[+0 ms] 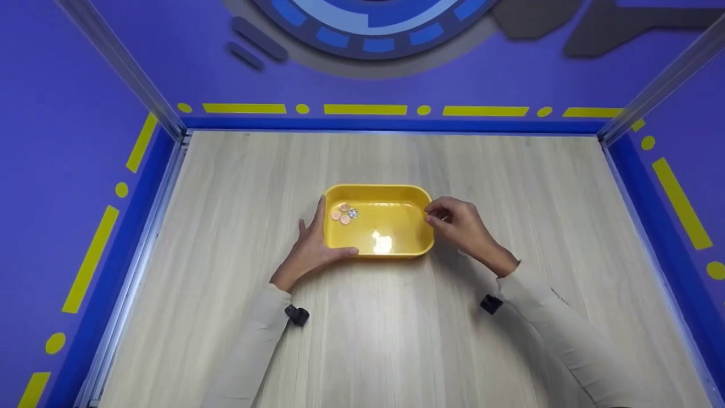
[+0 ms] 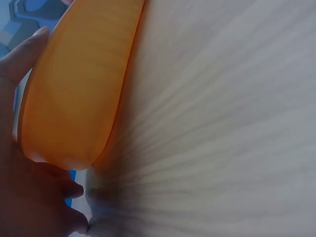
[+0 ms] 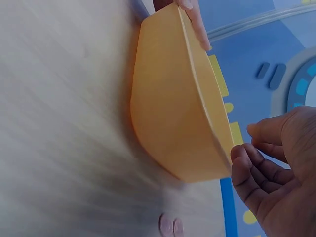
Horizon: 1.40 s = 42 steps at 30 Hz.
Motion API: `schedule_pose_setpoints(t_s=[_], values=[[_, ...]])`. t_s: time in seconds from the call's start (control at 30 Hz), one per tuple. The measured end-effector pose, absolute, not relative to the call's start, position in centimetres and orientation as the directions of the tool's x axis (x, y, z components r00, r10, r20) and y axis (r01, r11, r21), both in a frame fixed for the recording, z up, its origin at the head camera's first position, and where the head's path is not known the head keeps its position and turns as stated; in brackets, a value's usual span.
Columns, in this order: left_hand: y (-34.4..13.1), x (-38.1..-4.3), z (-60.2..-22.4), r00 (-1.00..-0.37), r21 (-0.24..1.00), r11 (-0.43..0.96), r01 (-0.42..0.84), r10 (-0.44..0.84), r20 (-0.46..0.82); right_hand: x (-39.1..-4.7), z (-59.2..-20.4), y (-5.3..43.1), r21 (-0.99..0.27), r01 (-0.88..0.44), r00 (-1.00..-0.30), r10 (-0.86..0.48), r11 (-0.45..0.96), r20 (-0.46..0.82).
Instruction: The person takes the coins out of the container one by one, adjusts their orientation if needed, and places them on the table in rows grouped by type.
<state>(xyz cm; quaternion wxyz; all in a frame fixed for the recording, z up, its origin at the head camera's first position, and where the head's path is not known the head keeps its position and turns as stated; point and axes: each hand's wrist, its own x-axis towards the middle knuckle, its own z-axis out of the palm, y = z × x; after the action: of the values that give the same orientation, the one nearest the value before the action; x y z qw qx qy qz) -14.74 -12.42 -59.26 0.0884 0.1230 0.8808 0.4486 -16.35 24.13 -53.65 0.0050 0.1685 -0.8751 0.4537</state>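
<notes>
A yellow rectangular container [image 1: 391, 221] sits on the table, its glossy floor facing up. Several copper-coloured coins [image 1: 345, 219] and a silver coin [image 1: 353, 213] lie near its left end. My left hand [image 1: 314, 243] grips that end, with the thumb along the front rim and fingers at the left side. At the right rim, my right hand [image 1: 459, 221] has loosely curled fingers; in the right wrist view a small gap shows between thumb and fingertips, and no coin is visible there. Whether those fingertips touch the rim [image 3: 210, 123] is hard to tell.
Two small round copper-coloured pieces [image 3: 171, 226] lie on the table on the right side, mostly hidden under the right arm from above. The pale wood table [image 1: 362, 340] is bounded by blue panels [image 1: 362, 122] at the back and both sides.
</notes>
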Motion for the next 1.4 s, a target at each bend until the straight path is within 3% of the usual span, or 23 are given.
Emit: schedule_pose_setpoints(t_s=[0.5,0.97,1.4], values=[[-12.2,-14.6,-58.8,-0.950,0.834,0.541,0.111,0.305,-0.071,-18.8,-53.8,20.1,-0.778,-0.368,-0.893,-0.426,0.509,0.144],[-12.0,-14.6,-59.1,-0.957,0.849,0.521,0.088,0.282,-0.074,-20.7,-54.0,17.5,-0.709,-0.375,-0.835,-0.550,0.597,-0.020],[-12.0,-14.4,-60.0,-0.966,0.938,0.335,0.089,0.258,0.000,-22.2,-54.8,15.1,-0.705,-0.405,-0.777,-0.626,0.583,-0.072]])
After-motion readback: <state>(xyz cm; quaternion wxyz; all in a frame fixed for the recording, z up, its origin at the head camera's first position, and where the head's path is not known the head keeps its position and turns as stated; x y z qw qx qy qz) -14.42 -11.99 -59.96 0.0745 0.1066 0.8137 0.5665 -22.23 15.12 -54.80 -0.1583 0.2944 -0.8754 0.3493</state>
